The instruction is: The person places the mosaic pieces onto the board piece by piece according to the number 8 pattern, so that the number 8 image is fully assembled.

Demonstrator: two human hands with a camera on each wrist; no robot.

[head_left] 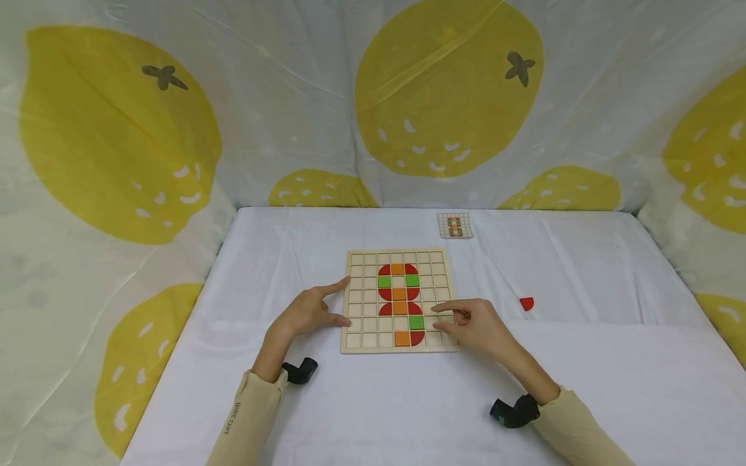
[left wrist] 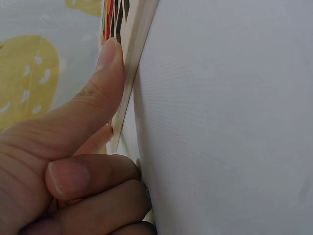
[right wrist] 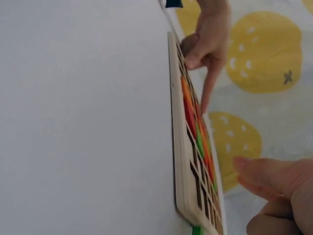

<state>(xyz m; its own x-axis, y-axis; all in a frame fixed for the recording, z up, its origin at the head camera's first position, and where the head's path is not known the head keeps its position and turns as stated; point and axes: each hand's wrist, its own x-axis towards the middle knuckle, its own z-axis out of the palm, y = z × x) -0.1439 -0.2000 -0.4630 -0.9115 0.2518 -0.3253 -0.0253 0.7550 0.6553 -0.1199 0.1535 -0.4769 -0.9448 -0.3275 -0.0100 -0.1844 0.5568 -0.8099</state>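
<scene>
A square wooden grid board [head_left: 355, 336] lies mid-table, with red rounded-corner pieces [head_left: 417, 338], orange squares [head_left: 402, 338] and green squares [head_left: 416, 321] set in its cells. My left hand [head_left: 305, 314] is at the board's left edge, index finger and thumb stretched apart and touching it, the other fingers folded under. Over the board's right side hovers my right hand [head_left: 474, 323]; its thumb and index finger are apart, and no piece shows between them. In the right wrist view, the thumb [right wrist: 269, 174] is clear of the board; the palm is hidden.
Behind the board lies a small card [head_left: 454, 225] printed with a similar coloured grid pattern. One loose red piece [head_left: 527, 303] rests on the white cloth to the right. A green bit [right wrist: 196, 230] shows by the board's near corner in the right wrist view. Lemon-print curtains surround the table.
</scene>
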